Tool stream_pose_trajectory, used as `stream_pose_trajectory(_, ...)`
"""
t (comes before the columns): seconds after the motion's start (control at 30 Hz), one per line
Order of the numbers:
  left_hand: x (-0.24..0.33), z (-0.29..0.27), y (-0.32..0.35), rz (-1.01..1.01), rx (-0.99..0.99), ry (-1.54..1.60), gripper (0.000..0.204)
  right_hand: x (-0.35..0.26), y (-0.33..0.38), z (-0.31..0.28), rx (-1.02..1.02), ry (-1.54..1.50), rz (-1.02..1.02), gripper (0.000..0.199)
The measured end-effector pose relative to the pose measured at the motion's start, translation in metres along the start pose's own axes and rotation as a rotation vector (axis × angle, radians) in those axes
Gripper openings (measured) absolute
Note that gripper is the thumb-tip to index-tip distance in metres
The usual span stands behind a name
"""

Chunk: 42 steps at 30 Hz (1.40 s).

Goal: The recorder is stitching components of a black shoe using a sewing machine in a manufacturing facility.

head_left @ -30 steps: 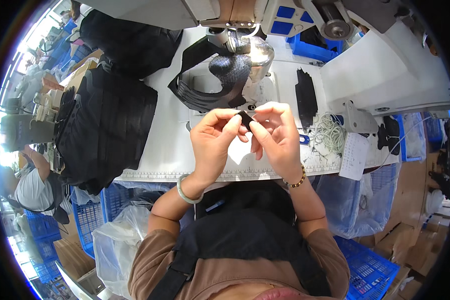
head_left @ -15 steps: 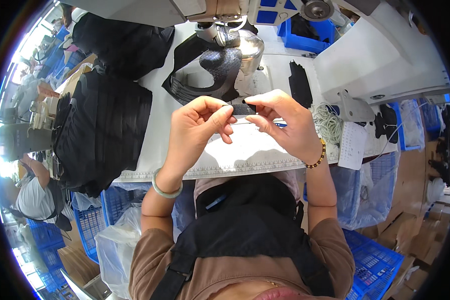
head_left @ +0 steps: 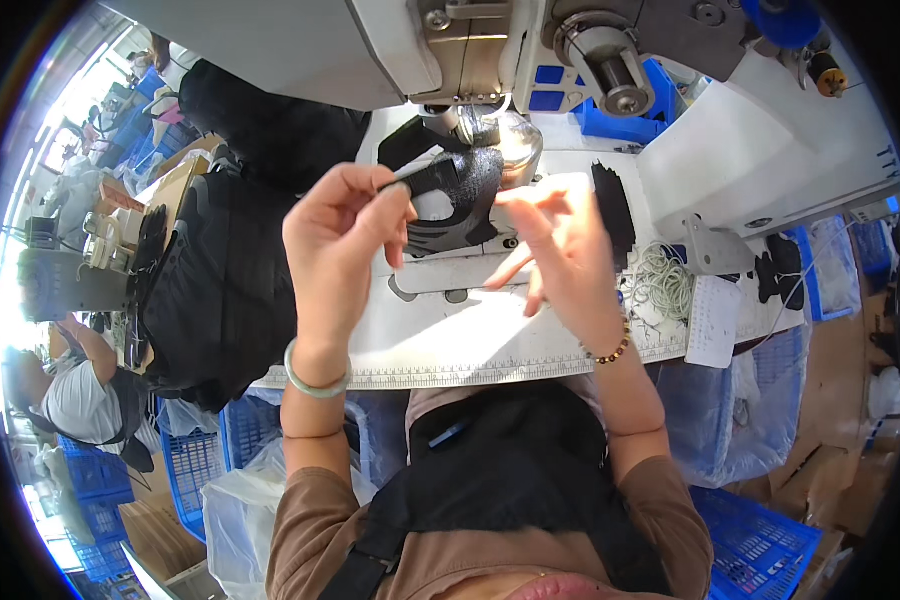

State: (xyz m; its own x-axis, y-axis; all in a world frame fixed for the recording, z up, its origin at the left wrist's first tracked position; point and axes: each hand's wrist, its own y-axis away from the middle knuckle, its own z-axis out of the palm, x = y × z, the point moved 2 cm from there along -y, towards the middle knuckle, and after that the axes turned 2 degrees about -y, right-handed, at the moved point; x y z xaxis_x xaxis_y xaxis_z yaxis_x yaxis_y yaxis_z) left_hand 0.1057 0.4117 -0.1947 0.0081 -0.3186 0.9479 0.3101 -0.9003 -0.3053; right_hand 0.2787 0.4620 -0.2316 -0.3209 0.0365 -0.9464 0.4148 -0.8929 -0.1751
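Note:
My left hand (head_left: pixel 342 235) pinches a short black webbing strip (head_left: pixel 433 179) between thumb and forefinger. The strip points right, toward the sewing machine's needle area. My right hand (head_left: pixel 568 250) is off the strip, its fingers apart and blurred by motion, with nothing visible in it. Behind both hands, a black and dark grey shoe upper (head_left: pixel 482 180) lies around the machine's shiny metal post (head_left: pixel 518 145), below the sewing head (head_left: pixel 465 60). The left hand and strip cover part of the upper.
Stacks of black fabric pieces (head_left: pixel 220 280) stand left of the table. On the right lie a black fabric strip (head_left: pixel 613 210), a tangle of pale cord (head_left: pixel 660 285) and a white paper (head_left: pixel 713 320). A blue bin (head_left: pixel 630 125) sits at the back; a co-worker (head_left: pixel 80 375) is far left.
My right hand has let go of the webbing strip and opened. My left hand has moved left and slightly up with it. The view has shifted, showing more of the machine.

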Motion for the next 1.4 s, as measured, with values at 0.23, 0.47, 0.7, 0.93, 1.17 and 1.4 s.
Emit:
stream_pose_trajectory(0.23,-0.016,0.008,-0.032,-0.085,-0.105,-0.127,0.010,0.017,-0.016,0.018,0.130,-0.086,-0.056,0.023)
stream_pose_trajectory(0.47,-0.025,0.008,-0.032,-0.177,-0.064,-0.095,0.011,0.026,-0.010,0.011,0.083,0.129,-0.237,0.028)
stream_pose_trajectory(0.7,-0.023,0.006,-0.037,-0.246,-0.105,-0.104,0.014,0.029,-0.010,0.013,0.082,0.362,-0.390,0.033)
stream_pose_trajectory(0.93,-0.024,0.004,-0.044,-0.272,-0.162,-0.131,0.014,0.028,-0.011,0.014,0.092,0.396,-0.418,0.031)
stream_pose_trajectory(1.17,-0.023,0.001,-0.046,-0.296,-0.218,-0.082,0.015,0.028,-0.013,0.014,0.154,0.317,-0.403,0.030)
stream_pose_trajectory(1.4,-0.022,0.002,-0.048,-0.276,-0.267,-0.084,0.017,0.024,-0.023,0.015,0.292,0.506,-0.518,0.026)
